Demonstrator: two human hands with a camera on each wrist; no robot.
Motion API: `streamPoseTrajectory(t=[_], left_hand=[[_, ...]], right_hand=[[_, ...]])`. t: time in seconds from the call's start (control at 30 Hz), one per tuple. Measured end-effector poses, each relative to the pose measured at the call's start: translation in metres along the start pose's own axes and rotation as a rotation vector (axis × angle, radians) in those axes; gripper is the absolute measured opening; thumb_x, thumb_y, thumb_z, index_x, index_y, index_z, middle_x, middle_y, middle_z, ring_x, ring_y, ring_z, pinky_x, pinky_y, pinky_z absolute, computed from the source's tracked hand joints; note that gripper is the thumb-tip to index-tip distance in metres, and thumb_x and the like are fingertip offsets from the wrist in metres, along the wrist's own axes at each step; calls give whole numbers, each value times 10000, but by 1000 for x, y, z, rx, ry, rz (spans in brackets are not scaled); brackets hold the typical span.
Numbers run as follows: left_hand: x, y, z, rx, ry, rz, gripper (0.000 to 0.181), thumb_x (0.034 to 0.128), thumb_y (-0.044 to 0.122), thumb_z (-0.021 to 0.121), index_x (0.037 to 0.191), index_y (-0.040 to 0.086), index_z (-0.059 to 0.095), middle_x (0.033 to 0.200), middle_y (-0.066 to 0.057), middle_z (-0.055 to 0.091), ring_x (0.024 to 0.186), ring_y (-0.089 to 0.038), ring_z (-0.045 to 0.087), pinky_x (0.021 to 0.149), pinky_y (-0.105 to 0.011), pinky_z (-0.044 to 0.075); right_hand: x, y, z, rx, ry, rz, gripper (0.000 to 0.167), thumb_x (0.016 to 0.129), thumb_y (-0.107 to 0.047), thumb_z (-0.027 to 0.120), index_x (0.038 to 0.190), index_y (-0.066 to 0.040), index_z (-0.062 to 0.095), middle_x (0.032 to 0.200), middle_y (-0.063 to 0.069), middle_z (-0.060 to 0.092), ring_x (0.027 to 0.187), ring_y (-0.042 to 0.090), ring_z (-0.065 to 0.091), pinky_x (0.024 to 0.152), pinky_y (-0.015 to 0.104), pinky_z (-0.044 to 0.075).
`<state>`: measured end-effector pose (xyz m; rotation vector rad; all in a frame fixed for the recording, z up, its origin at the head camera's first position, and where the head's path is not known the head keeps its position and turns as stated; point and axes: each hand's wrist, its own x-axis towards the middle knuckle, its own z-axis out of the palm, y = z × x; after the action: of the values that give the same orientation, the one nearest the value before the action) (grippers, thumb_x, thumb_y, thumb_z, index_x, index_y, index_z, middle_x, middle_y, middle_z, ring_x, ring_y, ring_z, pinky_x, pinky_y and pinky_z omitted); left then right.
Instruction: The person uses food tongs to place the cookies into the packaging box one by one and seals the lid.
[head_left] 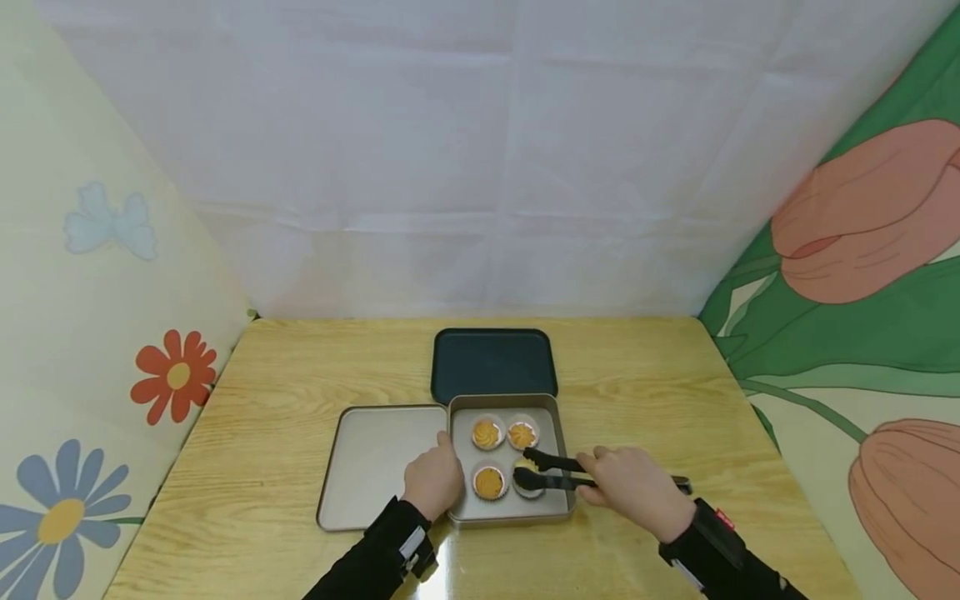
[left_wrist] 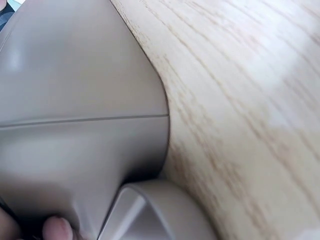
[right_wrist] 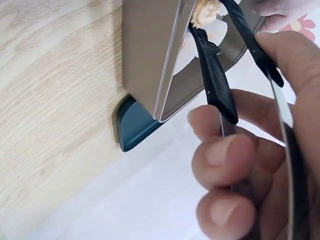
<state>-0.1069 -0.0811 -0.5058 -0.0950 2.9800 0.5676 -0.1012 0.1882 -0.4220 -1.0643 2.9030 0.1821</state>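
Observation:
A deep metal baking pan holds several small yellow-orange pastries in white paper cups, among them a front-left cupcake. My left hand grips the pan's left wall; in the left wrist view a fingertip shows low against the metal. With curled fingers, my right hand holds black-tipped tongs over the pan's right side. Their tips stand apart around the front-right cupcake, partly hidden by them. In the right wrist view a piped yellow top shows between the tips.
A shallow metal tray, or lid, lies left of the pan, close to its edge. Behind the pan lies a dark green tray. The wooden table meets a white cloth backdrop and printed side panels.

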Motion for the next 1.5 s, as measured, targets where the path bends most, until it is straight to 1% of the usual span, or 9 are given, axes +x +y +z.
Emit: streamPoseTrajectory(t=[0.17,0.37,0.57,0.83,0.97,1.07,1.2,1.33,1.5], left_hand=[[3,0,-1,0,17,8,307,877,119,460,1117,-73,450,618,-132,542,532,-278,557,477,-429,426],[6,1,-2,1,-1,-9,300,884,125,454,1116,-65,450,620,-130,543,536,-275,558,483,-430,428],[6,2,-4,6,-5,-10,333,893,130,452,1152,-77,441,616,-129,539,528,-267,552,479,-422,428],[5,2,-5,0,6,-7,293,871,108,457,1105,-66,448,623,-134,545,535,-282,558,475,-431,421],[5,2,-3,1,4,-8,295,877,117,458,1108,-66,450,622,-131,546,535,-276,558,479,-427,425],[3,2,-3,1,7,-4,297,875,113,459,1109,-69,451,616,-127,543,527,-275,554,473,-426,424],[1,1,-3,-3,9,-1,301,872,106,463,1113,-73,449,608,-125,536,520,-275,552,465,-425,422],[0,1,-3,-5,0,-5,311,875,108,462,1126,-75,448,615,-128,541,528,-276,555,471,-426,427],[-1,0,0,2,-1,-1,306,871,108,462,1118,-72,448,614,-126,542,526,-274,555,470,-426,425]], right_hand=[[-1,3,-4,-13,-18,32,311,774,-393,678,891,-110,626,628,-5,463,453,78,356,418,260,337],[-1,4,-5,-19,-26,50,337,774,-422,669,902,-112,638,632,-13,470,452,74,343,418,250,330],[-2,4,-4,20,-5,60,346,779,-410,666,931,-101,634,630,-14,466,447,73,337,416,251,319],[-6,9,-7,77,5,85,386,804,-409,644,1030,-96,638,705,7,535,463,61,379,435,240,340],[-7,17,-5,191,103,201,452,820,-393,637,1139,-73,618,808,58,594,507,82,476,453,252,376],[-6,27,2,303,257,347,479,843,-329,636,1180,6,573,801,103,580,512,128,480,445,283,372],[-2,41,18,335,398,508,470,871,-250,613,1150,117,527,820,232,574,519,234,524,434,357,404],[5,49,36,304,385,606,473,880,-241,595,1115,162,520,877,330,571,595,385,582,481,456,445],[16,53,55,307,362,681,433,878,-236,595,1014,171,538,769,311,561,564,404,566,469,465,436]])
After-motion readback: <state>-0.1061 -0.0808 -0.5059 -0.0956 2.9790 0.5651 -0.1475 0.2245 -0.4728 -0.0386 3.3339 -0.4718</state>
